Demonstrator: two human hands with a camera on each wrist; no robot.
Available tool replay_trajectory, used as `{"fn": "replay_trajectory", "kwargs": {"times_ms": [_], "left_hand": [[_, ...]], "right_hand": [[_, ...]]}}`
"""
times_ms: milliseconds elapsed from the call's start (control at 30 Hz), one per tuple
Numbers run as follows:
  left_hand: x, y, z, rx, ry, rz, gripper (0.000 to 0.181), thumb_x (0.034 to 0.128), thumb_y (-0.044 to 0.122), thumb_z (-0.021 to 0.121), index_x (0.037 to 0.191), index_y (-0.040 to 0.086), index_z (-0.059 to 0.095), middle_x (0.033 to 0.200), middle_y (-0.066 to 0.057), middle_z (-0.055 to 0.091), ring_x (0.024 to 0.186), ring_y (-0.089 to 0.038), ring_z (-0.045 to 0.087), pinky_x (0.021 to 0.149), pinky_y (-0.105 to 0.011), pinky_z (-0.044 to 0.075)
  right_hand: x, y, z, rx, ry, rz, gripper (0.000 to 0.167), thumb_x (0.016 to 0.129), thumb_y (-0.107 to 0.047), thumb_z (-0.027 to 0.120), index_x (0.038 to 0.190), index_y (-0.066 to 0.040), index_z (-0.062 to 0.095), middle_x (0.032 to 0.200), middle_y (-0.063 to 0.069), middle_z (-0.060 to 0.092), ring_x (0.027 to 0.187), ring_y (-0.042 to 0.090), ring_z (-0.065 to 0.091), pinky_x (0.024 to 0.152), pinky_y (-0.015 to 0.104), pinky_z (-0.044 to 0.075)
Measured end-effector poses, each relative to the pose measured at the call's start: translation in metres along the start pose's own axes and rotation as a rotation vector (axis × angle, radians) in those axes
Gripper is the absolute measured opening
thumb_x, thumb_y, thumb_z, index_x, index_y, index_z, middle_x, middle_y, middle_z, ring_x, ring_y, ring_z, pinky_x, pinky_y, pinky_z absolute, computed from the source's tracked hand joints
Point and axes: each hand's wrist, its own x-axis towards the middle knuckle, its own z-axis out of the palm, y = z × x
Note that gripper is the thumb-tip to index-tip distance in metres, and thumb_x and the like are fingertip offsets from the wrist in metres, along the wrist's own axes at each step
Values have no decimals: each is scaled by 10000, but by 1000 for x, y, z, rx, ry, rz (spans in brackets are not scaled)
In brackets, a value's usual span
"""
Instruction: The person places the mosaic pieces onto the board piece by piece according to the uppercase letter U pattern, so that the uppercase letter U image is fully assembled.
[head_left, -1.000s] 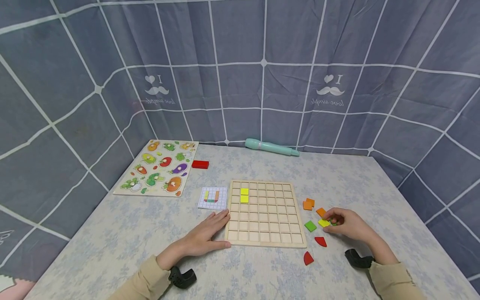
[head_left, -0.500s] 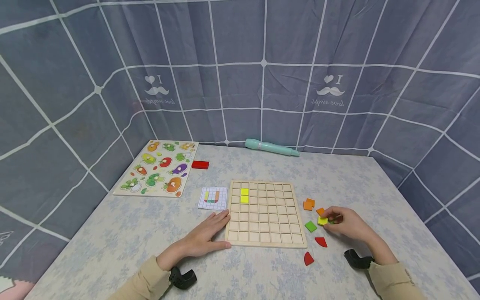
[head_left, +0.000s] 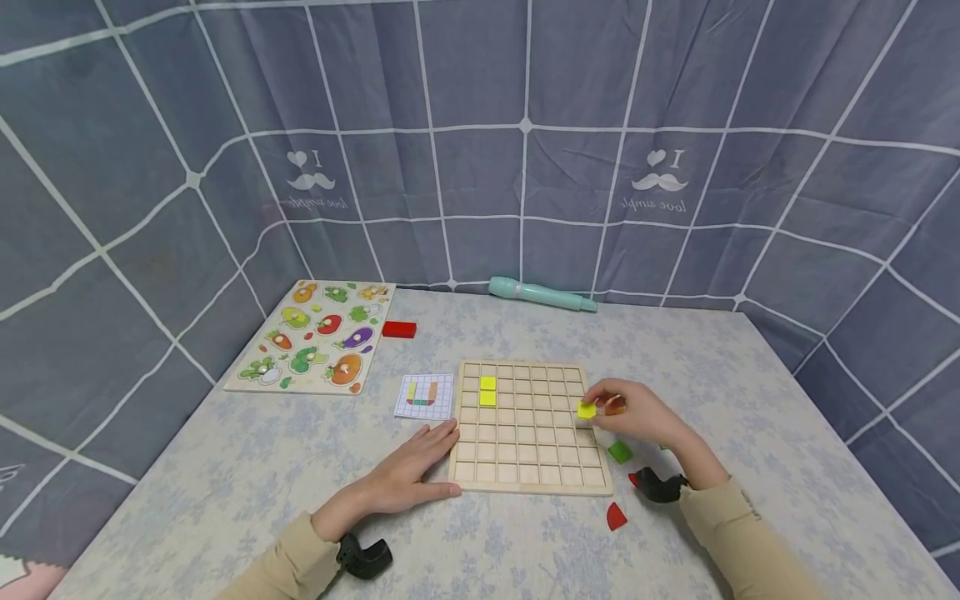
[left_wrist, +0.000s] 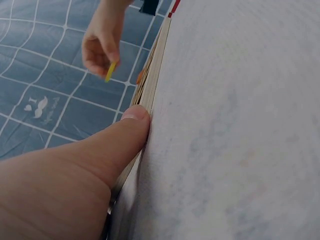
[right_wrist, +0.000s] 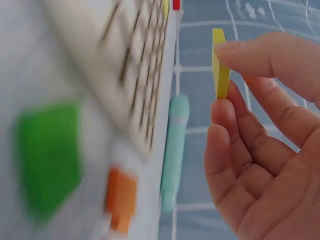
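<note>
Between thumb and fingertips my right hand (head_left: 633,411) pinches a yellow square tile (head_left: 587,410), held above the right side of the wooden grid board (head_left: 531,490). In the right wrist view the yellow tile (right_wrist: 220,65) is seen nearly edge-on, clear of the board. Two yellow tiles (head_left: 488,391) lie one below the other in the board's upper left. My left hand (head_left: 397,473) lies flat with spread fingers touching the board's left edge; the left wrist view shows its thumb (left_wrist: 135,120) against that edge.
Right of the board lie a green tile (head_left: 620,452), a red quarter piece (head_left: 617,517) and orange tiles (right_wrist: 121,195). A pattern card (head_left: 424,396), a red block (head_left: 399,330) and a vegetable puzzle (head_left: 311,337) are at left; a teal pen (head_left: 542,294) lies behind.
My right hand has picked up the yellow tile from among the loose pieces and moved left with it to the board's right side. The left hand has stayed in place.
</note>
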Motion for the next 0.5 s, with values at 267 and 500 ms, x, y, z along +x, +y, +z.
{"fn": "replay_trajectory", "kwargs": {"times_ms": [267, 500], "left_hand": [[0, 1, 0, -7, -5, -5, 824, 892, 470, 591, 1473, 0, 242, 1555, -83, 153, 1420, -174, 124, 1169, -378, 75], [0, 1, 0, -5, -3, -5, 821, 893, 465, 592, 1475, 4, 240, 1555, -81, 151, 1421, -175, 120, 1169, -385, 77]], "right_hand": [[43, -23, 18, 79, -89, -77, 204, 843, -116, 698, 1042, -88, 662, 1012, 32, 632, 909, 203, 565, 794, 339, 518], [71, -38, 45, 145, -179, -103, 222, 846, -89, 695, 1062, -63, 653, 1044, 62, 627, 921, 201, 578, 825, 322, 525]]}}
